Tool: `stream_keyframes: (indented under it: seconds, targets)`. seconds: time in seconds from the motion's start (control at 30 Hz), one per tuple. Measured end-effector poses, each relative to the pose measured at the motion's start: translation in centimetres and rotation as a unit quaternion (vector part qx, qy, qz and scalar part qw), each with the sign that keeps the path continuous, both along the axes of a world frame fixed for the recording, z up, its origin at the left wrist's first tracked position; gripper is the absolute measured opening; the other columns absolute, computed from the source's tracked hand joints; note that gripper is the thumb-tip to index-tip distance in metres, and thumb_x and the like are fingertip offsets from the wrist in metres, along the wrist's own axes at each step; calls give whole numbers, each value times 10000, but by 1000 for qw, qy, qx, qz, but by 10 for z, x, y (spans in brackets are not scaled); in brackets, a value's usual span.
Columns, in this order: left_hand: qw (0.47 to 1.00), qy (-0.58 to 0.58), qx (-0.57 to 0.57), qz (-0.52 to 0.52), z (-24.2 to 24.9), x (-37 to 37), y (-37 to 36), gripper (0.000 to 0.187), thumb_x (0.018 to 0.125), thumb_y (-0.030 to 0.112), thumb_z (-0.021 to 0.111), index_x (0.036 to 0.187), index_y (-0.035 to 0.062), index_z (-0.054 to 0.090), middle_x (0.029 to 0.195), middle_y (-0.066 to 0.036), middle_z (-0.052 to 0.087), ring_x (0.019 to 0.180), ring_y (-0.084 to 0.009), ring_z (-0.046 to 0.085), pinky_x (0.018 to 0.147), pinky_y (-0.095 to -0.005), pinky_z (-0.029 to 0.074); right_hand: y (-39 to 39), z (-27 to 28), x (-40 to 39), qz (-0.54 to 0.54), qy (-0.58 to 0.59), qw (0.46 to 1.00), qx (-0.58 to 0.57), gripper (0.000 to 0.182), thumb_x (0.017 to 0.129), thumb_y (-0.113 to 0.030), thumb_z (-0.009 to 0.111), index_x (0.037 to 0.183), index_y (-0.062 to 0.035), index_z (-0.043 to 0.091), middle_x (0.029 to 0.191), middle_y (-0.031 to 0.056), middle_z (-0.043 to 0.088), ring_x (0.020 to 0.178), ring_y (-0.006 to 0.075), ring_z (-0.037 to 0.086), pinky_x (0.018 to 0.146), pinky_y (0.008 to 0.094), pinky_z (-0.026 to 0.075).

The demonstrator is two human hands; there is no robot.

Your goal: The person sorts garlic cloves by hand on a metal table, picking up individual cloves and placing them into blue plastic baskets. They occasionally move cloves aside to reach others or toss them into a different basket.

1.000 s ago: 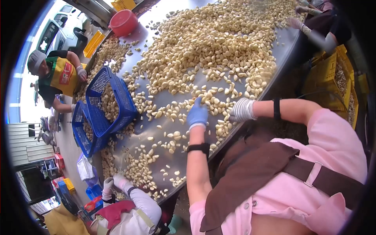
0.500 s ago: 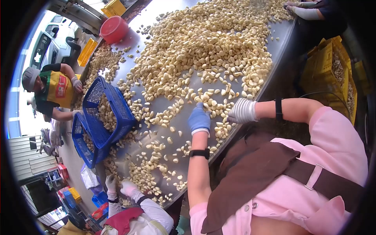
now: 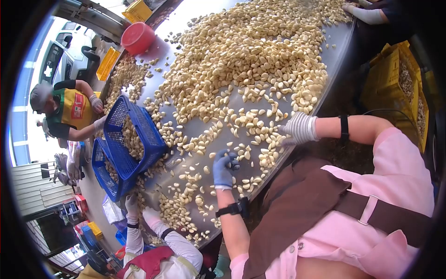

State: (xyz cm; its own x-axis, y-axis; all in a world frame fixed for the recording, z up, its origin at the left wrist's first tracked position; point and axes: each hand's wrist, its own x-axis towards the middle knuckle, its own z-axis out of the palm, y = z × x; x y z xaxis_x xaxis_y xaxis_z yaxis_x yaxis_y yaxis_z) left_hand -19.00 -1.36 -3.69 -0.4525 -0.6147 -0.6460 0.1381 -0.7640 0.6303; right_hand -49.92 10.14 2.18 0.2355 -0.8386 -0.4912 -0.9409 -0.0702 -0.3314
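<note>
Pale peeled garlic cloves (image 3: 251,56) lie heaped on a metal table (image 3: 204,160), with looser ones spread toward the near edge. My left hand (image 3: 224,168), in a blue glove, is just above the table with its fingers curled; whatever may be inside them is hidden. A few scattered cloves are close to its fingertips. At the near edge, my right hand (image 3: 298,129) wears a white striped glove. Its fingers are stretched out, slightly blurred, beside the cloves at the table's rim, and nothing shows in them.
Two blue baskets (image 3: 153,151) holding cloves stand at the table's far side. A red basin (image 3: 138,38) sits beyond. Co-workers are at the far side (image 3: 74,109), at lower left (image 3: 162,255) and at top right (image 3: 367,15). Yellow crates (image 3: 388,83) stand on the right.
My left hand has drawn back toward me and to the left, its fingers now curled. My right hand has shifted slightly right, and its fingers have straightened. The view has moved slightly.
</note>
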Motion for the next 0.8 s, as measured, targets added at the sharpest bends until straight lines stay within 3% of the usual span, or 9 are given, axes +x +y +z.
stream_keyframes:
  seconds: [0.07, 0.2, 0.27, 0.3, 0.37, 0.5, 0.57, 0.6, 0.8]
  targets:
    - [997, -11, 2, 74, 2, 3, 4, 294, 811, 81, 577, 1098, 49, 523, 761, -73, 592, 573, -131, 544, 430, -264, 442, -2, -6, -11, 49, 37, 998, 20, 483, 848, -493, 529, 1017, -52, 629, 670, 149, 635, 633, 356, 640, 582, 446, 507]
    - [971, -218, -86, -48, -19, -22, -4, 159, 832, 110, 617, 974, 41, 596, 789, -62, 609, 670, -162, 584, 610, -307, 513, -33, 1, -15, 83, 68, 994, 5, 254, 789, -313, 579, 873, -90, 664, 705, 133, 647, 662, 337, 647, 606, 437, 513]
    - [848, -309, -399, -162, -28, -55, 0, 182, 852, 139, 606, 1003, 38, 613, 837, -92, 674, 682, -221, 635, 657, -335, 518, -59, 0, -8, 26, 36, 997, -67, 202, 772, -251, 574, 842, -88, 669, 736, 128, 661, 691, 331, 653, 620, 436, 519]
    - [847, -308, -402, -160, -20, -71, 0, 182, 852, 139, 606, 1003, 38, 613, 837, -92, 674, 682, -221, 635, 657, -335, 518, -78, 1, -2, -15, 40, 998, -57, 211, 773, -264, 576, 852, -92, 672, 763, 128, 666, 709, 327, 655, 625, 435, 520]
    - [670, -445, -507, -308, -6, -94, 2, 253, 838, 194, 628, 1055, 65, 613, 910, -148, 685, 812, -310, 663, 729, -397, 508, -102, -14, 5, -31, 20, 995, -96, 192, 781, -218, 587, 874, -70, 667, 747, 142, 665, 697, 336, 657, 606, 433, 519]
    - [661, -474, -447, -373, -2, -107, -4, 299, 846, 205, 577, 1123, 100, 610, 1036, -184, 653, 963, -352, 625, 820, -443, 487, -119, -43, 19, -10, 16, 994, -110, 163, 779, -133, 575, 892, -61, 667, 765, 141, 674, 698, 321, 670, 569, 419, 518]
    - [677, -449, -443, -380, -15, -105, -5, 411, 851, 161, 457, 1235, 42, 540, 1174, -230, 589, 1074, -369, 580, 914, -444, 460, -114, -42, 20, 14, -13, 991, -134, 291, 771, -102, 554, 1046, -85, 647, 760, 144, 674, 645, 320, 664, 525, 439, 506]
    - [637, -455, -500, -371, -23, -100, 0, 465, 850, 167, 455, 1295, 38, 484, 1217, -243, 561, 1105, -373, 562, 943, -446, 443, -115, -53, 25, 4, 30, 992, -122, 339, 770, -91, 559, 1102, -84, 626, 758, 150, 673, 641, 313, 667, 521, 441, 505]
    - [665, -505, -426, -349, -11, -119, -1, 303, 855, 138, 470, 1135, 34, 514, 1013, -224, 646, 941, -383, 630, 815, -470, 493, -131, -55, 37, 0, 93, 986, -138, 165, 786, -132, 595, 926, -72, 658, 797, 160, 689, 763, 296, 690, 602, 417, 527]
